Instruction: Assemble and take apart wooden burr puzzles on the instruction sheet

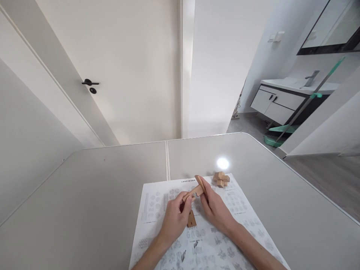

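My left hand (pixel 173 219) pinches one end of a light wooden puzzle piece (pixel 189 194), a notched stick. My right hand (pixel 218 210) grips another wooden stick (pixel 199 180), which slants up past the fingers. The two pieces meet between my hands; whether they are joined I cannot tell. Just below my fingers lies a darker flat wooden block (pixel 191 220) with a small slot, its upper end partly hidden by my left hand. Beyond my right hand a wooden burr puzzle (pixel 221 179) of interlocked pieces sits on the printed sheet (pixel 152 234).
The sheet, covered with small grey drawings, lies on a grey table (pixel 84 198) with a seam down its middle. A closed door (pixel 135 71) stands beyond the table. At the right are a washbasin cabinet (pixel 278 101) and a green broom and dustpan (pixel 272 141).
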Motion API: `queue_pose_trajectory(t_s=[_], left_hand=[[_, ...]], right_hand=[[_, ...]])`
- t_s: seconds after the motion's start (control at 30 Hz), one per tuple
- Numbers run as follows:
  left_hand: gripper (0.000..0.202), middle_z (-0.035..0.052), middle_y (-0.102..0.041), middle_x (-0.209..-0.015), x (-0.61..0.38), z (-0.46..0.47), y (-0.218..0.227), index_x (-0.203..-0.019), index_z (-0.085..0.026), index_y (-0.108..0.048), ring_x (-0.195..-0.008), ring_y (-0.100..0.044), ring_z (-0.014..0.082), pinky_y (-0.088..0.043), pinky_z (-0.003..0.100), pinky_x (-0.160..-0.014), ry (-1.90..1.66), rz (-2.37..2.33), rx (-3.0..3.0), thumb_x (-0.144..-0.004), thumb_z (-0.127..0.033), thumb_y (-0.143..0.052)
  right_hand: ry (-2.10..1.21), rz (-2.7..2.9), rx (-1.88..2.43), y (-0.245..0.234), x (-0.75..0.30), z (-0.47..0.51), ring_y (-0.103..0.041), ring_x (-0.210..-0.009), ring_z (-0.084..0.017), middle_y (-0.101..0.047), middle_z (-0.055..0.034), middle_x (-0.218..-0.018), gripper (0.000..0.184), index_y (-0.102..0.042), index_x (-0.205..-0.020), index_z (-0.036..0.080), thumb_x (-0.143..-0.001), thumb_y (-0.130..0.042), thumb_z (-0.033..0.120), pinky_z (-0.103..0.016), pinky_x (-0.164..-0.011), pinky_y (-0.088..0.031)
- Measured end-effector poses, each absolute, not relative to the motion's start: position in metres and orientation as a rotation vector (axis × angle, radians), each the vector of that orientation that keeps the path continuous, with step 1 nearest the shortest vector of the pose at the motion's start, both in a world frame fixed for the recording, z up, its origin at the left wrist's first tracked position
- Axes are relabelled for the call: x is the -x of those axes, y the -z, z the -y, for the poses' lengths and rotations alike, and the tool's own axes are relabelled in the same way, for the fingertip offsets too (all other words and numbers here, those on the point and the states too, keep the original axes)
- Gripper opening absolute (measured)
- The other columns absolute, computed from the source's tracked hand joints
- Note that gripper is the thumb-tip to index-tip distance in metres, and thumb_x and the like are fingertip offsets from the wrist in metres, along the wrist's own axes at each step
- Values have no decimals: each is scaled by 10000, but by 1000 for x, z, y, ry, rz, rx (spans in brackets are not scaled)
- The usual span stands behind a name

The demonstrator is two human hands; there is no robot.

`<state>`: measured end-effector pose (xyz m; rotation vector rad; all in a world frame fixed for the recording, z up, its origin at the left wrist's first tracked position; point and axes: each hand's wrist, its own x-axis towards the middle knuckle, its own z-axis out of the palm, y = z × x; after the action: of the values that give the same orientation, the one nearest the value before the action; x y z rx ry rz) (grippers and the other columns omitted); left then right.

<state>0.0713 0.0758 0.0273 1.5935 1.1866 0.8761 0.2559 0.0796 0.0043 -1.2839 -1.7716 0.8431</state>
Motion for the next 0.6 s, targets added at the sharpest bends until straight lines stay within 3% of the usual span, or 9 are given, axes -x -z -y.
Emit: queue_pose_trajectory(t_s=[0.13,0.6], left_hand=[[388,-43,-390,-676,-65,-80,-35,-916,-197,-608,-593,-352,135,-306,260,-568,-798,-1137,-1588,-1043,-520,-434],[402,-47,-367,-674,-68,-77,-32,-909,-203,-578,-601,-334,141,-303,270,-578,-815,-1124,-1551,-1043,-545,-416]], right_hand=[[-873,1834,1278,-3,-259,-80,-591,-659,-213,-631,-21,-831,539,-279,-1605,251,-1067,-312,257,-325,-648,-515],[-884,1859,1285,-2,-253,-79,-558,-603,-190,-564,13,-739,571,-208,-1640,243,-1073,-279,256,-262,-576,-427]])
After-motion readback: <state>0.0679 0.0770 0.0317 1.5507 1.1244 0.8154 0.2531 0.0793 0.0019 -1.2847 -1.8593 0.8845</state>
